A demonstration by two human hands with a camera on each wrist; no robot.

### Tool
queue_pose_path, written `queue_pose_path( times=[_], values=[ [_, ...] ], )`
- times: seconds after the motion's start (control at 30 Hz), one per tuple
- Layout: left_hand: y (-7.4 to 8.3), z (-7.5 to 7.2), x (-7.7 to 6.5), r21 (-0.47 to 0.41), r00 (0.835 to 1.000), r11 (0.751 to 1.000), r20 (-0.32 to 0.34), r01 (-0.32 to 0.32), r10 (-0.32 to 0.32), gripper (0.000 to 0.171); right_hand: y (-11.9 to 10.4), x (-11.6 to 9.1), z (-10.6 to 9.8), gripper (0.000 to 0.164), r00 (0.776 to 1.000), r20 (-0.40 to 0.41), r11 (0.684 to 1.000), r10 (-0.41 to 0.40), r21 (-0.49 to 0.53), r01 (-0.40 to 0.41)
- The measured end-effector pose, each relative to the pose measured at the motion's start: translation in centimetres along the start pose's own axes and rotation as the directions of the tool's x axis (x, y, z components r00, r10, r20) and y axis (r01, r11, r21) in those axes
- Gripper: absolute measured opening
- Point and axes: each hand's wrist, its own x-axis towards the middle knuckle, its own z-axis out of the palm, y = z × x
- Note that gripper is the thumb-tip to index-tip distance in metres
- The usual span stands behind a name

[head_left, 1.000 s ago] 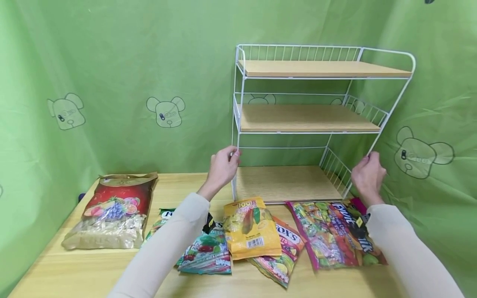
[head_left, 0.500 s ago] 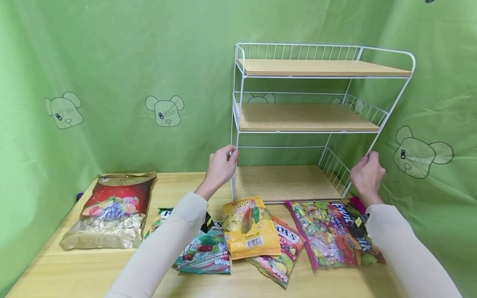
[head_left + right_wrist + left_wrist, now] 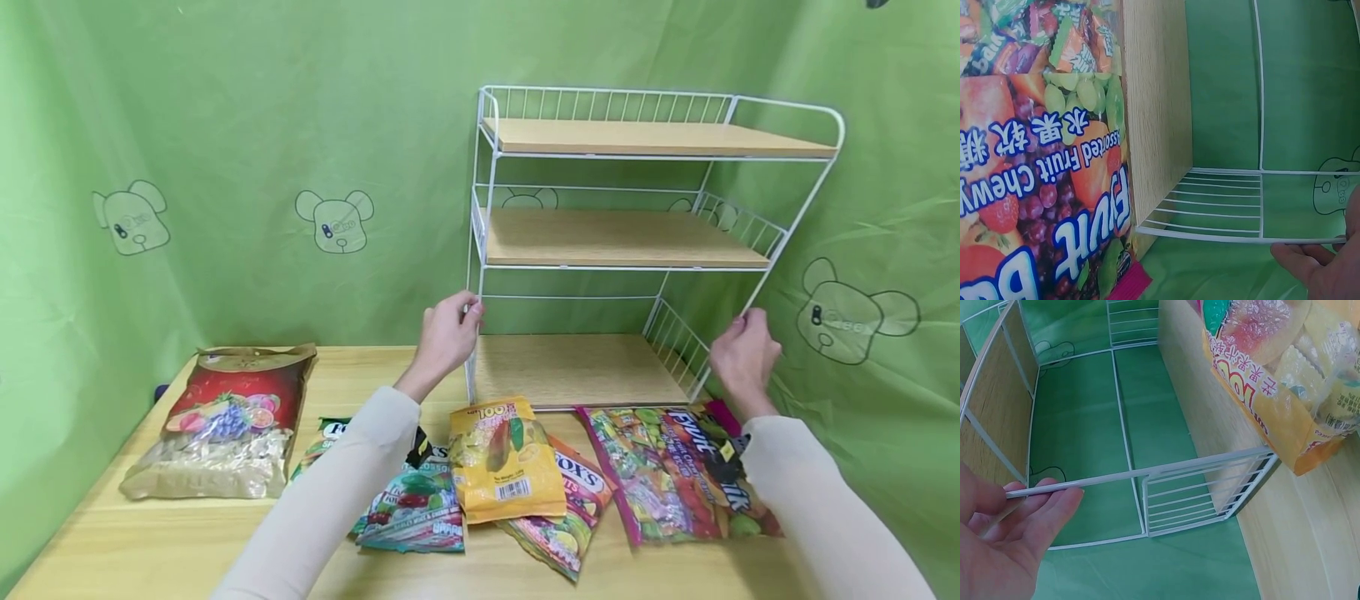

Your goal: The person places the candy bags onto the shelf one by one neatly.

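A white wire rack [image 3: 630, 268] with three wooden shelves stands at the back right of the table. My left hand [image 3: 448, 337] grips its front left upright. In the left wrist view, the thumb and fingers [image 3: 1054, 512] close around that thin white bar. On the other side, my right hand [image 3: 746, 354] holds the front right upright, and the right wrist view shows its fingertips [image 3: 1297, 256] around the wire. Against the rack's front edge lies a yellow candy bag [image 3: 506, 467], partly over a Fox's candy bag [image 3: 581, 492]. A pink-edged fruit chewy candy bag [image 3: 660, 475] lies below my right hand.
Beneath my left forearm are green Fox's candy bags [image 3: 420, 508], partly covered by the sleeve. A large red and gold candy bag [image 3: 232, 425] lies at the table's left. Green cloth [image 3: 247, 108] with bear drawings hangs behind and at both sides.
Both hands keep their hold on the uprights. The rack's top has shifted very slightly to the right in the head view, along with the right hand. The candy bags stay where they were.
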Motion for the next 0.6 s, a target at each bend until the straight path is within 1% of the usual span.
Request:
queue_pose_path(
  times=[0.1, 0.4, 0.6],
  values=[
    [0.2, 0.1, -0.1, -0.001, 1.0, 1.0, -0.005, -0.001, 0.001, 0.018, 0.2, 0.0, 0.0, 0.047, 1.0, -0.003, 1.0, -0.009, 0.005, 0.009],
    [-0.4, -0.6, -0.3, -0.021, 1.0, 1.0, -0.012, 0.013, -0.013, 0.018, -0.1, -0.6, 0.7, 0.046, 0.999, -0.003, 0.999, -0.042, -0.002, 0.042],
    [-1.1, -1.7, -0.6, 0.0, 0.999, 1.0, -0.037, -0.018, 0.018, 0.018, -0.6, -1.1, 1.2, 0.044, 0.997, -0.035, 0.997, -0.071, 0.003, 0.072]
  ],
)
